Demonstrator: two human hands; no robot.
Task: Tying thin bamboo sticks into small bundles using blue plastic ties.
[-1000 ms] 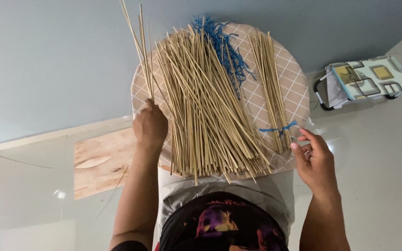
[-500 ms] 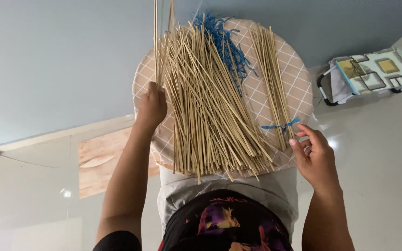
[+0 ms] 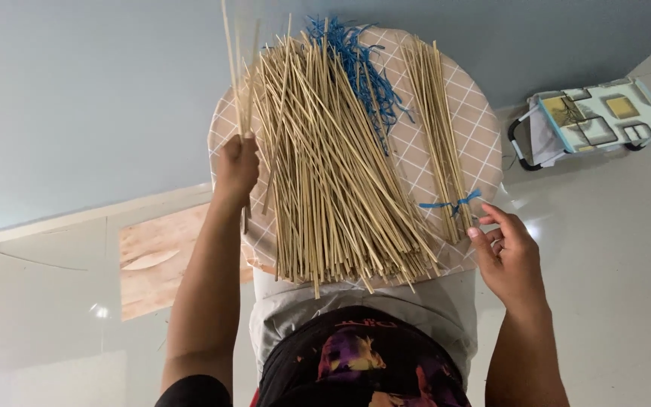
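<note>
The left hand (image 3: pixel 236 167) had lifted its few thin tan sticks (image 3: pixel 233 68) more upright than before, fingers pinched on them beside the big stick pile (image 3: pixel 333 158) on the round checked board (image 3: pixel 484 128), while the right hand (image 3: pixel 512 260), fingers loosely curled, stayed by the blue-tied bundle (image 3: pixel 438 143).

the left hand (image 3: pixel 236 167) is closed round a few thin sticks (image 3: pixel 233 68), held upright at the left edge of a round checked board (image 3: pixel 484 128); a loose pile (image 3: pixel 333 166) of sticks covers the board's middle; blue strings (image 3: pixel 359 64) lie at its far side; the right hand (image 3: pixel 508 256), fingers loose, touches a bundle (image 3: pixel 438 128) tied with blue string; a patterned bag (image 3: pixel 597 120) sits on the floor.
</note>
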